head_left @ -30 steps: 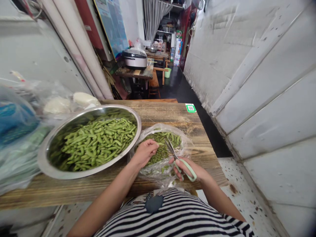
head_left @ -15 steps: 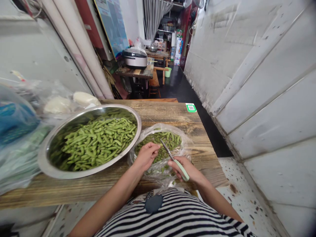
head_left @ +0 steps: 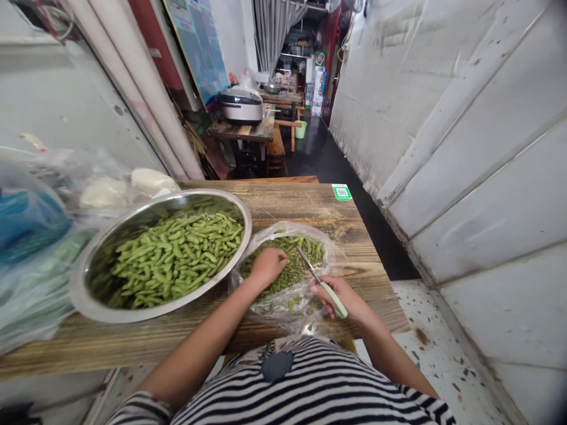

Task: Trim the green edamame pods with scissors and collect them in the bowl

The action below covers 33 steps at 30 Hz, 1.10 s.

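Pale green-handled scissors are in my right hand, their metal blades pointing up and left over a clear plastic bag. Inside that bag lie green pods and trimmings. My left hand is over the left part of the bag with its fingers curled together; the back of the hand hides whatever they may hold. To its left, a large steel basin holds a heap of green soybean pods.
Plastic bags with pale lumps and something blue crowd the left end of the wooden table. A green QR-code card sits at its far right corner. Beyond stands a rice cooker on another table; a wall runs along the right.
My left hand has turned over, its back now toward me, and its fingertips are hidden. My right hand has shifted slightly right with the scissors, away from the left hand.
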### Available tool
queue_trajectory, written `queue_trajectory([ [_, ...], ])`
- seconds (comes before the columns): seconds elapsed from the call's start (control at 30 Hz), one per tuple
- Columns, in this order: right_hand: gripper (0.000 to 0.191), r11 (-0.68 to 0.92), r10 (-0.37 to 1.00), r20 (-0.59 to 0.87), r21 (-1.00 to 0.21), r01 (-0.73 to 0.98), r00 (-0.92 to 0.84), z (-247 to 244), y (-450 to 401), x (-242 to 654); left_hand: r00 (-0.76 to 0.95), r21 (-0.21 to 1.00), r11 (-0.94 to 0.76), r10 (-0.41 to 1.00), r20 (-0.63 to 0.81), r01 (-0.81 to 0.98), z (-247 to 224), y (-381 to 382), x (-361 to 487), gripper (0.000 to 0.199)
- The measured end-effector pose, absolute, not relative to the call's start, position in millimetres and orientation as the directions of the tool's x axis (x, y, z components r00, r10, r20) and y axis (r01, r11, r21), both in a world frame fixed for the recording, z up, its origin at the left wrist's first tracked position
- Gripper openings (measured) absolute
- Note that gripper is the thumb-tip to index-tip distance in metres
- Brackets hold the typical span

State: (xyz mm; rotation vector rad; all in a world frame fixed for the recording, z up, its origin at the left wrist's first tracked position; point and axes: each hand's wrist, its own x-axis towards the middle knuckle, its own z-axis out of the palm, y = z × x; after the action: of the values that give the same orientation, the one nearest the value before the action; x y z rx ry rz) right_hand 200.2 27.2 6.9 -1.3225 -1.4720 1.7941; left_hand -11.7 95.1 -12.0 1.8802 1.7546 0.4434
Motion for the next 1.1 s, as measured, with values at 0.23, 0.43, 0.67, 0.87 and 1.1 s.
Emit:
queue_trajectory([
  [0.23, 0.041, -0.309, 0.811, -0.402, -0.911, 0.271, -0.424, 9.3, 25.0, 203.1, 0.198, 0.418, -0.105, 0.962, -0.186, 0.902, -12.0, 103.2, -1.2, 0.019],
  [0.43, 0.040, -0.237, 0.803, -0.390, -0.903, 0.359, -0.450, 2.1, 26.3, 206.9, 0.256, 0.419, -0.152, 0.945, -0.203, 0.895, -10.7, 99.1, -7.3, 0.016],
  [0.67, 0.040, -0.115, 0.847, -0.331, -0.878, 0.465, -0.415, -1.3, 28.7, 211.8, 0.282, 0.648, -0.160, 0.955, -0.088, 0.745, -11.4, 97.3, -15.3, 0.016],
  [0.87, 0.039, 0.053, 0.861, -0.259, -0.811, 0.582, -0.438, 5.5, 29.5, 211.6, 0.184, 0.965, 0.147, 0.965, -0.188, 0.216, -7.1, 82.3, -16.5, 0.026],
  [1.1, 0.040, 0.161, 0.842, -0.204, -0.789, 0.593, -0.499, 13.6, 33.6, 210.6, 0.182, 0.951, 0.309, 0.933, -0.309, 0.026, -1.6, 78.6, -19.4, 0.041],
])
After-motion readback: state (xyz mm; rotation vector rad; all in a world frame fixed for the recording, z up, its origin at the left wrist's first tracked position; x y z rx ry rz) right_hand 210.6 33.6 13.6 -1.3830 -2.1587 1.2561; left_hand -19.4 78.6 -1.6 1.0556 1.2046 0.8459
